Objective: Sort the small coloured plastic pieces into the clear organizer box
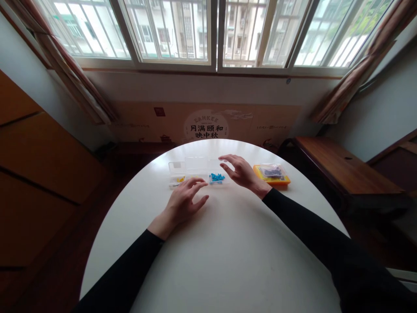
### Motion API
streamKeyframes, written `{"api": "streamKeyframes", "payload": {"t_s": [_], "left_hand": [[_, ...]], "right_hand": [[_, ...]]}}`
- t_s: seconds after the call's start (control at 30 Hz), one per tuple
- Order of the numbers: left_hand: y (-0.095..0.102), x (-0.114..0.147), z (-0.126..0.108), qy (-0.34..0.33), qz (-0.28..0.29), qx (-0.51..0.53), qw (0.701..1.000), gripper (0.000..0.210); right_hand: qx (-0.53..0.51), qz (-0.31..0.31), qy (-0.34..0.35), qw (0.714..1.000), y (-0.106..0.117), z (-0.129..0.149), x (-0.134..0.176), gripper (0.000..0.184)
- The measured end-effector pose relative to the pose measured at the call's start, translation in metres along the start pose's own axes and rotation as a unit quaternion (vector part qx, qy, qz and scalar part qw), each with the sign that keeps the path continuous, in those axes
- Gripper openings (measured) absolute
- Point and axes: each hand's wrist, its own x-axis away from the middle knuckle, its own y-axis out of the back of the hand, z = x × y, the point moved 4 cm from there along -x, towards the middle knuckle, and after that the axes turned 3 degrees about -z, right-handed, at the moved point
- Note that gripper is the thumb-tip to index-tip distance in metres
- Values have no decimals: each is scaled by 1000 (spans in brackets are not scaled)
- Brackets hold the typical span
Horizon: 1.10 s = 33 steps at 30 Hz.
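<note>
My left hand (184, 201) hovers low over the table, fingers stretched and apart, just in front of the small clear boxes. My right hand (240, 170) is open too, beside the clear box at the right, with nothing between thumb and fingers. Small blue pieces (216, 177) lie in that box, between my two hands. Small yellow pieces (180, 179) show in a clear plastic box (172, 179) at the left, partly behind my left hand. The raised transparent lids (195, 163) stand behind the boxes. What the middle box holds is mostly hidden by my left fingers.
An orange-yellow case (283, 180) sits right of my right hand, with a clear box of dark pieces (273, 170) on top. The white round table (228, 252) has a curved far edge near a printed panel (237, 121) under the window. A wooden bench (342, 165) stands at the right.
</note>
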Motion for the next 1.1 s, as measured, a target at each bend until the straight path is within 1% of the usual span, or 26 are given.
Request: {"api": "streamKeyframes", "payload": {"t_s": [0.1,0.23,0.3,0.4,0.47,0.57,0.77,0.83,0.97,1.03,1.1], "left_hand": [[2,-2,1,9,-13,-13,1000,41],[1,-4,-2,3,-11,-20,1000,60],[-1,-4,-5,-9,8,-18,1000,68],[-7,-4,-7,-26,56,-18,998,75],[-11,-4,-7,-28,82,-16,996,75],[-13,-5,-6,-18,105,-8,994,75],[-14,-4,-6,-7,118,-12,993,75],[-14,-4,-6,-7,122,-16,992,74],[-14,-3,-7,-10,123,-14,992,71],[-13,-4,-8,-11,122,-13,992,70],[-12,-4,-9,-16,125,-12,992,71]], "right_hand": [[-24,-10,0,1000,0,4,12,19],[-45,25,18,999,-3,10,28,12],[-56,44,24,997,-4,12,33,11],[-67,62,17,996,-5,12,39,12],[-69,70,7,995,-6,8,40,14],[-51,80,8,995,-10,2,40,18],[21,101,63,993,-13,-4,37,35],[35,105,77,991,-12,-3,37,34],[49,114,93,988,-8,0,35,23],[58,123,103,985,-6,3,34,23],[64,130,106,984,-4,7,34,26]]}}
